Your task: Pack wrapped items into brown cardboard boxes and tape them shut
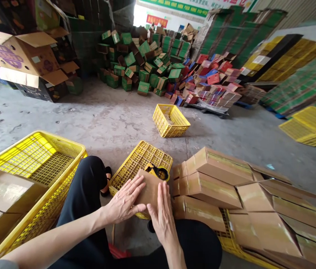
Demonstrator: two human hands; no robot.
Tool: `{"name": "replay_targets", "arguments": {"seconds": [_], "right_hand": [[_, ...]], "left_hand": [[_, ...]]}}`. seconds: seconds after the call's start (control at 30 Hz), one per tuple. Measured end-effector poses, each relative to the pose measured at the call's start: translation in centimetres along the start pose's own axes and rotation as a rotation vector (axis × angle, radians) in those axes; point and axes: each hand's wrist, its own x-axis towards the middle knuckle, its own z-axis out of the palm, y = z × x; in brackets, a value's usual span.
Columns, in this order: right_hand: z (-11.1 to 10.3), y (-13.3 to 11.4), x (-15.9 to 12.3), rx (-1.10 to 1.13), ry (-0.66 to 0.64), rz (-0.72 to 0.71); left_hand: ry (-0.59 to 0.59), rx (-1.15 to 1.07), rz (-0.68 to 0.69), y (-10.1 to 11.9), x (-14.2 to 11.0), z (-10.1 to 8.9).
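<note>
Between my knees, a small cardboard box [148, 189] rests on an upturned yellow plastic crate [135, 161]. My left hand [126, 200] lies with fingers stretched out along the box's left side and top. On its right side, my right hand [162, 213] presses flat with the fingers straight. Both thumbs point toward each other at the box's near edge. Just beyond the box, a yellow and black tape dispenser [159, 172] sits on the crate. The underside of the box is hidden.
To my left stands a large yellow crate [44, 136] with taped boxes [6, 192] in it. Several taped cartons [219, 168] are stacked at my right. A small yellow basket [171, 129] is on the floor ahead, before heaps of green boxes [143, 87] and red boxes [213, 78].
</note>
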Motion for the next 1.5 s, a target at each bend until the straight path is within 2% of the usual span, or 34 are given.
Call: {"name": "replay_targets", "arguments": {"seconds": [0.13, 0.3, 0.53, 0.67, 0.8, 0.93, 1.07, 1.23, 1.37, 1.5], "right_hand": [[0.6, -1.8, -2.1, -0.053, 0.019, 0.013], [1.3, -1.8, -2.8, -0.127, 0.024, 0.003], [1.9, -2.6, -0.8, -0.213, 0.04, -0.049], [2.7, -3.3, 1.2, -0.234, 0.031, -0.119], [2.8, -3.0, 1.8, -0.229, 0.054, -0.141], [2.5, -3.0, 1.7, -0.215, 0.018, -0.122], [2.7, -4.2, 2.5, -0.222, -0.009, -0.078], [2.9, -5.4, 3.6, -0.224, -0.086, -0.095], [2.3, -4.8, 3.4, -0.161, -0.139, -0.06], [1.3, -3.0, 3.2, -0.114, -0.133, 0.019]], "left_hand": [[0.01, -0.01, -0.032, -0.6, -0.9, 0.4], [0.009, -0.063, -0.014, -0.8, -0.8, 0.8], [0.024, -0.208, -0.041, -0.5, -1.5, 1.0], [0.015, -0.168, -0.047, -0.4, -1.5, 1.5], [0.01, -0.143, -0.006, -0.6, -1.1, 1.5], [0.042, -0.163, 0.029, -0.7, -1.0, 1.3], [0.071, -0.125, 0.027, -0.8, -0.7, 1.7], [0.067, -0.049, 0.009, -1.5, -0.5, 2.3], [0.04, -0.034, 0.033, -1.6, -0.6, 2.0], [0.021, -0.013, 0.065, -0.8, 0.0, 1.6]]}}
